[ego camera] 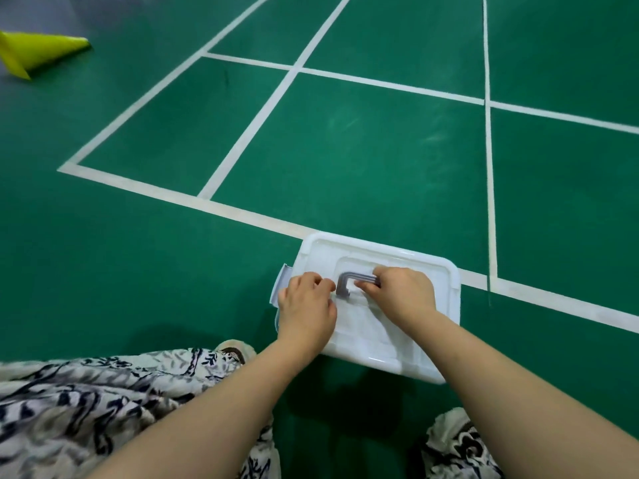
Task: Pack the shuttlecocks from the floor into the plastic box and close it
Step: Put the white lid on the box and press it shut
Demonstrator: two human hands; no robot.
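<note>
A white plastic box (397, 257) stands on the green court floor in front of me, its lid on top. A grey handle (347, 281) sits in the middle of the lid. My right hand (401, 292) has its fingers curled round the handle's right part. My left hand (306, 305) rests on the lid's left side with fingers curled, just left of the handle. A side latch (281, 281) on the box's left end sticks out, flipped up. No shuttlecocks are in view.
White court lines (249, 119) cross the green floor beyond the box. A yellow cone (38, 51) lies on its side at the far left. Patterned black-and-white cloth (86, 409) covers my knees at the bottom.
</note>
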